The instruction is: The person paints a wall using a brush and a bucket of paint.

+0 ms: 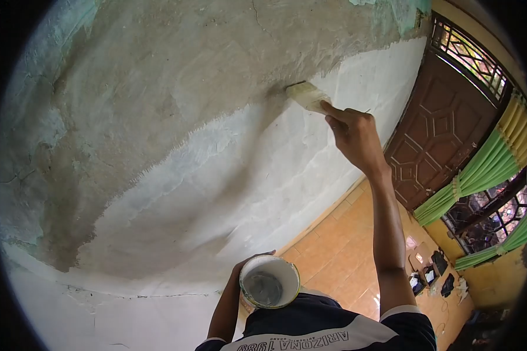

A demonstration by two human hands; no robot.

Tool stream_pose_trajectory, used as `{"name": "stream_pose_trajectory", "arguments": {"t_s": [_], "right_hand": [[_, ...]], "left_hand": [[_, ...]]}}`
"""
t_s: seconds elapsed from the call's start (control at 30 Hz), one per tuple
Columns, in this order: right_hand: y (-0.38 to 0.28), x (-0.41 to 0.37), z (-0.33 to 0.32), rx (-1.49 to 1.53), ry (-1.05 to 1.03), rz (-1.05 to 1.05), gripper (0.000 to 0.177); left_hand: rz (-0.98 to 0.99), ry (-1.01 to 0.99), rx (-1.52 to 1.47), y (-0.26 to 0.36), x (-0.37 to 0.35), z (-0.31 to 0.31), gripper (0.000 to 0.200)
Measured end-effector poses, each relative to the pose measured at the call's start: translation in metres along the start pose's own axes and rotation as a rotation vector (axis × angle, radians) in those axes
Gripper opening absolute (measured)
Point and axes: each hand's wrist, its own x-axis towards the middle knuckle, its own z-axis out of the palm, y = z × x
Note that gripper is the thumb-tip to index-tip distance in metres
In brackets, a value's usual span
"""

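Note:
My right hand [356,136] is closed round the handle of a wide paintbrush [308,97]. The brush's pale bristles lie against the wall [216,64], where bare grey plaster meets a white coated area [287,169]. My left hand [243,264] is wrapped round the side of a small white bucket [294,270], held close to my body. Greyish-white paint [262,288] shows inside the bucket. Part of my left hand is hidden behind the bucket.
An orange tiled floor [334,240] runs along the wall's foot. To the right are a brown wooden door [442,126] and a window with green curtains [483,169]. Several dark items [439,263] lie on the floor below the window.

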Motion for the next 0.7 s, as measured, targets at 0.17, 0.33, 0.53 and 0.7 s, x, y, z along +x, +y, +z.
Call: {"name": "stream_pose_trajectory", "arguments": {"t_s": [0.17, 0.33, 0.53, 0.7], "right_hand": [[0.009, -0.003, 0.006, -0.009, -0.111, -0.042, 0.032], [-0.007, -0.002, 0.0, 0.014, 0.003, -0.039, 0.032], [0.004, -0.015, 0.018, -0.033, -0.154, -0.132, 0.033], [-0.014, -0.021, 0.019, 0.064, -0.046, -0.038, 0.034]], "left_hand": [[-0.221, -0.077, 0.026, 0.003, 0.034, -0.021, 0.036], [-0.033, -0.028, 0.007, -0.004, 0.023, -0.017, 0.037], [-0.149, -0.023, -0.003, 0.007, 0.011, -0.003, 0.034], [-0.106, -0.024, -0.03, 0.006, 0.01, -0.004, 0.035]]}}
